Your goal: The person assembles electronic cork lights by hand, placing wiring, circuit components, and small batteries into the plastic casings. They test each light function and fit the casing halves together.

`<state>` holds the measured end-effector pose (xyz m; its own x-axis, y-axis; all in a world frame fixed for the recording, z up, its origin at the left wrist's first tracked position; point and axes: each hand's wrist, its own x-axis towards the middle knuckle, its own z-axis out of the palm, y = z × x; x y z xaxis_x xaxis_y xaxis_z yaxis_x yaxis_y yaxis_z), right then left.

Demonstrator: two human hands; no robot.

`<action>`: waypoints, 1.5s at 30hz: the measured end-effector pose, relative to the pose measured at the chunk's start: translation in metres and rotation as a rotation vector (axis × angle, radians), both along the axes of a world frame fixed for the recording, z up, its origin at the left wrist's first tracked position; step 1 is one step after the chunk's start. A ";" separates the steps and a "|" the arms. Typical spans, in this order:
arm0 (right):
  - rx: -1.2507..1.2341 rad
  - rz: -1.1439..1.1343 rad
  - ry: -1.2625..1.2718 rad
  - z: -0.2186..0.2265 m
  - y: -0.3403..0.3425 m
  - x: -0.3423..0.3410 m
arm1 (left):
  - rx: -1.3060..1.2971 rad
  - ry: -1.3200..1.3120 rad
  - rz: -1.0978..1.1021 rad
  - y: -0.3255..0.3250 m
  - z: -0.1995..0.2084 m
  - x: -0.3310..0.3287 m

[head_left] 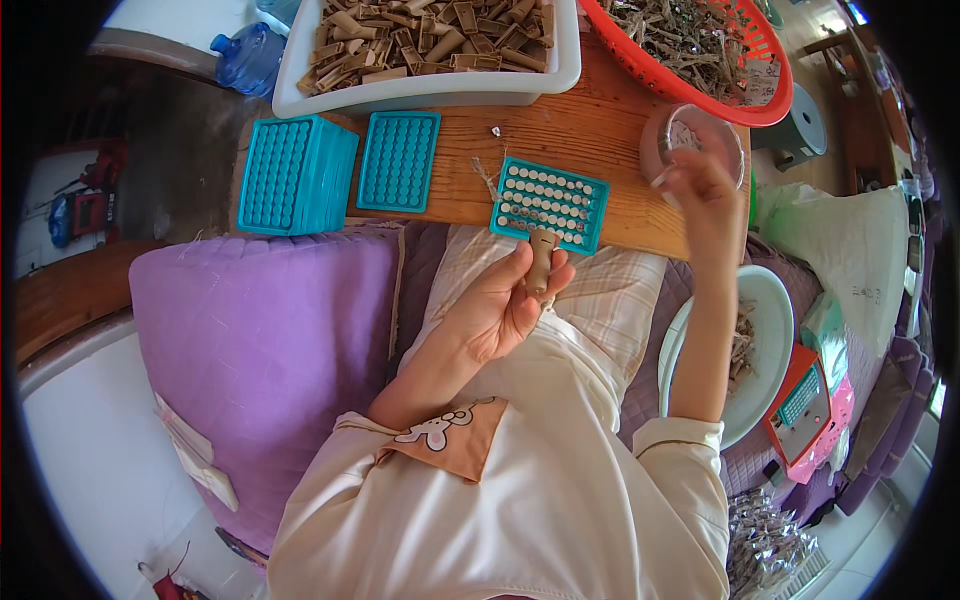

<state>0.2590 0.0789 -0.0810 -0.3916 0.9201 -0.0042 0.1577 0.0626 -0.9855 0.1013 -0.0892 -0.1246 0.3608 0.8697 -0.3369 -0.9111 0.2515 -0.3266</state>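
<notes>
My left hand (497,306) is closed around a short brown plastic casing (541,262), held upright just past my lap. Right beyond it, a teal tray (600,215) holds rows of small round white pieces (548,190), some in the nearer rows greyish. My right hand (706,188) is raised at the table's right side, in front of a round, pinkish see-through tub (736,152). Its thumb and fingers pinch a small white piece (660,180), too small to name exactly. Pale bits show inside the tub, partly hidden by the hand.
A white bin (420,99) of brown casings stands at the back of the wooden table (460,205). To the left are stacked teal trays (300,175) and another teal tray (398,160). A red basket (735,113) overhangs the right corner. A pale basin (783,330) sits by my right arm.
</notes>
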 end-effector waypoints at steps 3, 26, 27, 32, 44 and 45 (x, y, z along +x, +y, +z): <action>-0.153 0.180 0.081 -0.001 -0.040 -0.024 | 0.014 0.193 0.019 0.004 0.011 0.001; 0.133 0.242 -0.053 -0.006 -0.075 -0.036 | 0.053 0.811 0.022 0.007 0.020 0.011; 0.127 0.232 -0.014 -0.010 -0.075 -0.036 | 0.064 0.866 0.033 0.008 0.020 0.012; 0.073 0.231 -0.029 -0.016 -0.079 -0.035 | 0.079 1.085 0.055 0.006 0.020 0.013; 0.030 0.165 0.192 -0.014 -0.091 -0.022 | 0.217 1.323 -0.055 0.003 0.048 0.016; 0.050 0.151 0.187 -0.013 -0.092 -0.022 | 0.216 1.323 -0.056 0.003 0.048 0.016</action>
